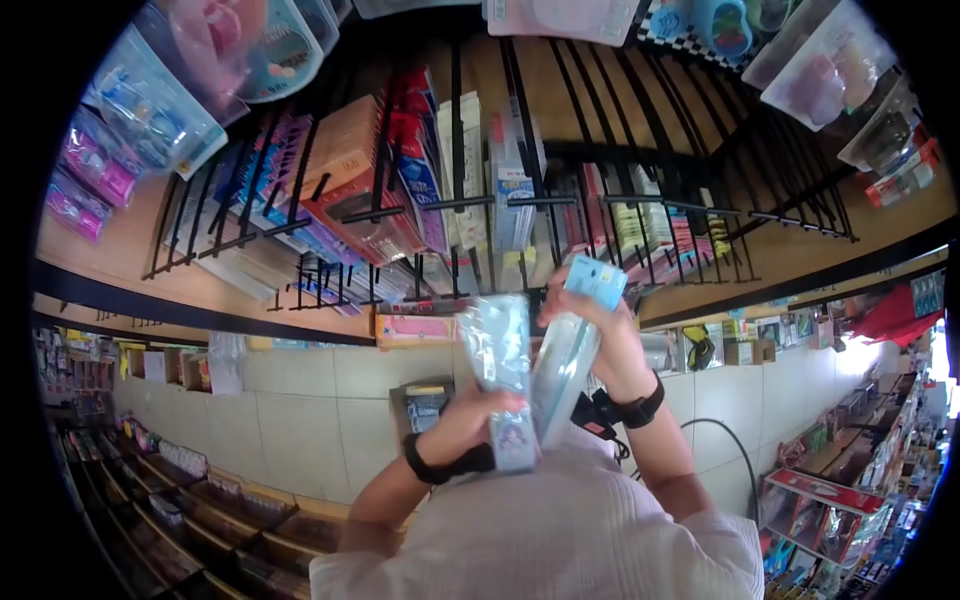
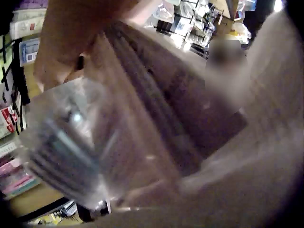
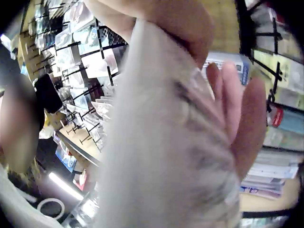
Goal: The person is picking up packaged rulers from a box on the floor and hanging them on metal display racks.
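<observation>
My left hand (image 1: 462, 428) grips a long, shiny plastic packet (image 1: 508, 360) with pale-blue print, its thumb lying across the front. To the right of it, my right hand (image 1: 615, 340) holds a clear packet (image 1: 570, 375) with a light-blue header card, fingers bent around its upper part. Both packets are upright and close side by side in front of my chest. From the left wrist, the crinkled film of the packet (image 2: 71, 142) shows blurred below the hand. In the right wrist view, the whitish packet (image 3: 161, 133) fills the middle, with fingers (image 3: 249, 118) behind its right edge.
A wooden shelf with black display hooks (image 1: 470, 203) stands ahead, hung with packaged goods. Hanging blister packs (image 1: 160, 100) crowd the upper left. Below lie a tiled floor (image 1: 290, 430) and a small box (image 1: 425, 405). A red-topped display case (image 1: 825, 500) stands at the right.
</observation>
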The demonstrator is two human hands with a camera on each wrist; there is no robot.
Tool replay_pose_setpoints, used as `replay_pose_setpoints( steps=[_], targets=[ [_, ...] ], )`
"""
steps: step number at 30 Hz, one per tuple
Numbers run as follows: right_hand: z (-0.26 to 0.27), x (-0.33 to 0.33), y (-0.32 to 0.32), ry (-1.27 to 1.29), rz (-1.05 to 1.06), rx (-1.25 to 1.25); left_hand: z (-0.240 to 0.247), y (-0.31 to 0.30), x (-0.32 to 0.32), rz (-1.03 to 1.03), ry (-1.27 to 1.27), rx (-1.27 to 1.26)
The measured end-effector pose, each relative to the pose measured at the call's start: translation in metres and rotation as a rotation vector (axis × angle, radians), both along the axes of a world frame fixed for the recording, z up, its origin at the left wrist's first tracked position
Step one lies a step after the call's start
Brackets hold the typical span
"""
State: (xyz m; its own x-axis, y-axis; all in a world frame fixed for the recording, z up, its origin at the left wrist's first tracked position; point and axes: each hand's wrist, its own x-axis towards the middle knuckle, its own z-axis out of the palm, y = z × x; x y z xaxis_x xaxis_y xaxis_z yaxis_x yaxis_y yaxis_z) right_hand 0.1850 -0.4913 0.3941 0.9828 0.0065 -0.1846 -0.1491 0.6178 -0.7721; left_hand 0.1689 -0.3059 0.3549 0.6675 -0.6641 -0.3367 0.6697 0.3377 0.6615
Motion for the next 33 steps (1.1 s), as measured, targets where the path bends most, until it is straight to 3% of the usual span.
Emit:
replay_pose_setpoints(
  steps=[1,3,5,6,7,11,13,15,18,20,23,27,29,31,33],
  targets=[
    [-0.006,0.002,0.002,0.002,-0.02,0.139,0.007,-0.004,0.007,0.053,-0.044,-0.141],
    [-0.016,-0.001,0.001,0.019,0.021,0.164,0.018,0.0,0.011,0.217,0.074,-0.242],
    [-0.024,-0.002,0.006,0.034,0.078,0.184,0.011,0.02,0.012,0.331,0.148,-0.087],
    [-0.025,-0.001,0.007,0.041,0.133,0.196,0.005,0.023,0.017,0.359,0.152,-0.349],
    [-0.025,0.001,0.006,0.042,0.137,0.198,0.003,0.024,0.017,0.363,0.152,-0.347],
    [-0.011,0.013,-0.003,-0.038,0.21,0.258,-0.006,0.019,0.02,0.212,0.138,-0.273],
    [0.002,0.021,-0.01,-0.095,0.239,0.282,0.0,0.001,0.019,0.177,-0.047,0.066],
    [0.015,0.027,-0.015,-0.207,0.323,0.314,-0.001,-0.012,0.018,0.041,-0.211,0.197],
    [0.023,0.031,-0.016,-0.232,0.338,0.395,-0.018,-0.022,0.011,0.004,-0.286,0.184],
    [0.022,0.032,-0.016,-0.233,0.361,0.447,-0.016,-0.023,0.009,-0.08,-0.144,-0.066],
    [0.022,0.031,-0.014,-0.265,0.392,0.53,-0.023,-0.026,0.014,-0.193,-0.033,-0.135],
    [0.03,0.026,-0.017,-0.222,0.278,0.269,0.001,-0.035,0.018,-0.266,0.032,-0.283],
    [0.034,0.027,-0.019,-0.277,0.262,0.032,-0.01,-0.028,0.017,-0.229,0.029,-0.137],
    [0.042,0.024,-0.013,-0.23,0.234,0.072,-0.002,-0.029,0.013,-0.17,0.011,-0.066],
    [0.045,0.023,-0.007,-0.111,-0.019,-0.069,0.004,-0.031,0.011,-0.107,-0.006,0.004]
  ],
)
